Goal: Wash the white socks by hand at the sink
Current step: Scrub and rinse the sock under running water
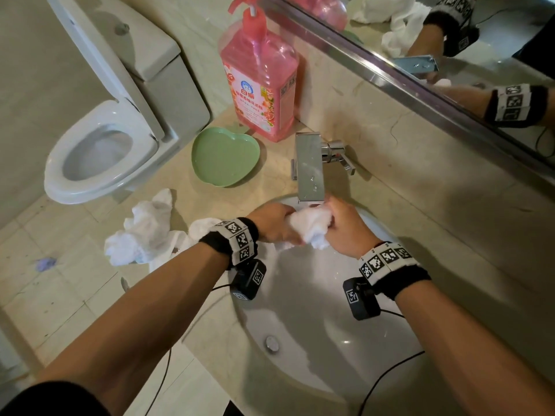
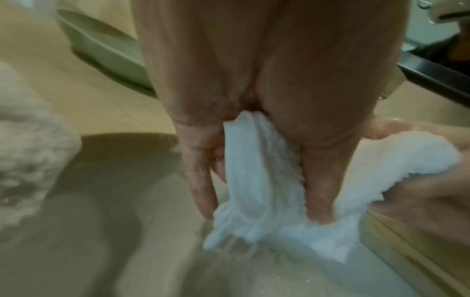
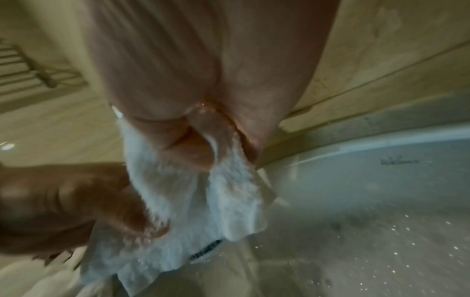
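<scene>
A wet white sock (image 1: 312, 226) is bunched between both hands just under the chrome tap (image 1: 309, 166), above the white sink (image 1: 315, 295). My left hand (image 1: 276, 222) grips its left end, fingers curled round the cloth (image 2: 257, 180). My right hand (image 1: 342, 226) grips the right end, the thumb pressed into the cloth (image 3: 223, 191). Water drips from the sock into the basin. More white socks (image 1: 144, 232) lie crumpled on the counter left of the sink, partly hidden by my left wrist.
A pink pump bottle of detergent (image 1: 261, 82) stands at the back of the counter, a green heart-shaped dish (image 1: 225, 156) in front of it. A toilet (image 1: 102, 151) is to the left. The mirror (image 1: 450, 40) runs along the wall. The drain plug (image 1: 271, 343) sits in the basin.
</scene>
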`<action>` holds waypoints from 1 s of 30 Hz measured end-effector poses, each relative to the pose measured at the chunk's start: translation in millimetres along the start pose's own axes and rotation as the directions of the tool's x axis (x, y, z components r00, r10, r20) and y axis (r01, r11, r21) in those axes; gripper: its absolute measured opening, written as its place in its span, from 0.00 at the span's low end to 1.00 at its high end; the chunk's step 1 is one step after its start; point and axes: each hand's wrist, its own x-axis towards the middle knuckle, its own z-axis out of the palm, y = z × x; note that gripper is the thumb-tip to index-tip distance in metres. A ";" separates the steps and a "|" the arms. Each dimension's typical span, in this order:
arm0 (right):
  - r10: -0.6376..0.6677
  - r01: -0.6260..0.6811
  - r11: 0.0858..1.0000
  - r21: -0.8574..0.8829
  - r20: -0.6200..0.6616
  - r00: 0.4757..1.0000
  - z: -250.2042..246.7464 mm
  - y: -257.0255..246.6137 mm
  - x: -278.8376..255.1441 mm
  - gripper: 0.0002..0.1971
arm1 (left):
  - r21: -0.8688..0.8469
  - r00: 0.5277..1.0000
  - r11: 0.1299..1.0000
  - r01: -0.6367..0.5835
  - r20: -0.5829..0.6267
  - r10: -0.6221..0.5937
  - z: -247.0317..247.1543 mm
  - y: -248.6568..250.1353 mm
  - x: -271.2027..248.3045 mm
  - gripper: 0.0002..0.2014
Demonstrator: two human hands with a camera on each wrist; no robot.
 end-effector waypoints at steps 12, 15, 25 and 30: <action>0.248 -0.232 0.956 -0.179 0.071 0.966 -1.0 -7.0 10.3 0.28 | 0.155 0.949 0.976 -0.154 -0.252 0.190 -7.7 3.4 -8.4 0.26; 0.096 -0.136 0.921 -0.365 -0.127 0.987 2.3 -13.2 12.4 0.16 | -0.136 0.993 0.990 0.037 -0.106 -0.051 -12.0 6.1 -5.4 0.31; 0.319 -0.332 0.937 0.106 0.127 0.939 3.3 -9.1 9.4 0.48 | 0.262 0.975 0.965 0.002 -0.216 0.056 3.3 13.4 5.4 0.21; 0.400 -0.393 0.917 -0.073 0.171 0.901 9.5 -18.9 18.7 0.43 | 0.491 0.958 0.870 -0.039 -0.229 0.172 3.7 32.0 2.6 0.05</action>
